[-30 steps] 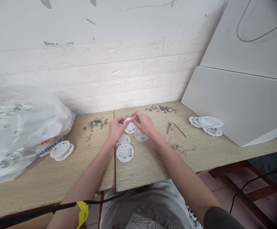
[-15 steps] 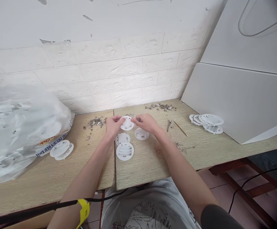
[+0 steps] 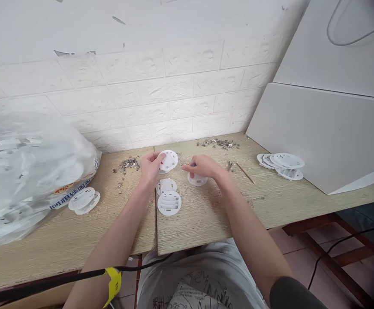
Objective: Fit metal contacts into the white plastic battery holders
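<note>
My left hand [image 3: 151,166] grips a round white plastic piece [image 3: 169,160] by its left edge, raised above the table. To the right, my right hand [image 3: 200,166] is over another white disc [image 3: 197,180], its fingers bent together; whether it pinches the disc or a small part is hard to see. Nearer me lie a white disc with battery slots [image 3: 169,203] and, partly under it, another white piece [image 3: 166,186]. Small metal parts [image 3: 131,164] are scattered left of my left hand, and more metal parts [image 3: 219,143] lie near the wall.
A large plastic bag [image 3: 35,171] fills the left side, beside two white discs [image 3: 84,200]. On the right are a wooden stick [image 3: 245,172], tweezers [image 3: 230,165], stacked white discs [image 3: 285,161] and a grey panel [image 3: 325,137]. A black cable [image 3: 145,267] crosses the front.
My right hand has moved off the raised disc to the one on its right, which has shifted slightly right. The disc in my left hand has turned and risen a little.
</note>
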Available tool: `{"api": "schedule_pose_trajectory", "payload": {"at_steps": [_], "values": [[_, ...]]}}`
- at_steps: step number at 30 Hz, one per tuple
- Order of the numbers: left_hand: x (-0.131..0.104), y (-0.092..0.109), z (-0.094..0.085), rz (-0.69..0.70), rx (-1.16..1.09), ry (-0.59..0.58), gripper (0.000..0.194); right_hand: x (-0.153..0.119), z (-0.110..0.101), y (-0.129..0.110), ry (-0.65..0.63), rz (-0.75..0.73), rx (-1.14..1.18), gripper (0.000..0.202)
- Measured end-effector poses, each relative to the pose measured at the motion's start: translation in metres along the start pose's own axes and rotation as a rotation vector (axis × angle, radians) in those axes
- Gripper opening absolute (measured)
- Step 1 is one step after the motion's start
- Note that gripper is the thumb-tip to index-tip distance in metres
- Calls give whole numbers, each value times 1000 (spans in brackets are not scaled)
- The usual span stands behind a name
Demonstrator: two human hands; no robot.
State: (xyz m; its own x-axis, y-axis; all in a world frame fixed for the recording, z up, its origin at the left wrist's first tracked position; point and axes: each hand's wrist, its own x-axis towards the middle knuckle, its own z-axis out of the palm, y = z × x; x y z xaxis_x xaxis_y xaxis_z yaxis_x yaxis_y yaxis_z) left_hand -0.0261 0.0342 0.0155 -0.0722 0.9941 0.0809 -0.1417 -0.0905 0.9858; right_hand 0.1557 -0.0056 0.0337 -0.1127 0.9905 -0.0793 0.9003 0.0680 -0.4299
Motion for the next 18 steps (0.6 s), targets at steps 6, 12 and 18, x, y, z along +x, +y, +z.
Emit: {"api": "schedule_pose_trajectory", "payload": {"at_steps": [6, 12, 18], "values": [[-7, 0, 4, -42, 185, -181, 25, -2, -8, 9, 310, 247, -35, 46], [-13, -13, 7, 15, 395, -355, 28, 0, -1, 2, 178, -96, 203, 29], [-16, -18, 9, 64, 542, -388, 22, 1, 3, -4, 16, -24, 159, 18]]}}
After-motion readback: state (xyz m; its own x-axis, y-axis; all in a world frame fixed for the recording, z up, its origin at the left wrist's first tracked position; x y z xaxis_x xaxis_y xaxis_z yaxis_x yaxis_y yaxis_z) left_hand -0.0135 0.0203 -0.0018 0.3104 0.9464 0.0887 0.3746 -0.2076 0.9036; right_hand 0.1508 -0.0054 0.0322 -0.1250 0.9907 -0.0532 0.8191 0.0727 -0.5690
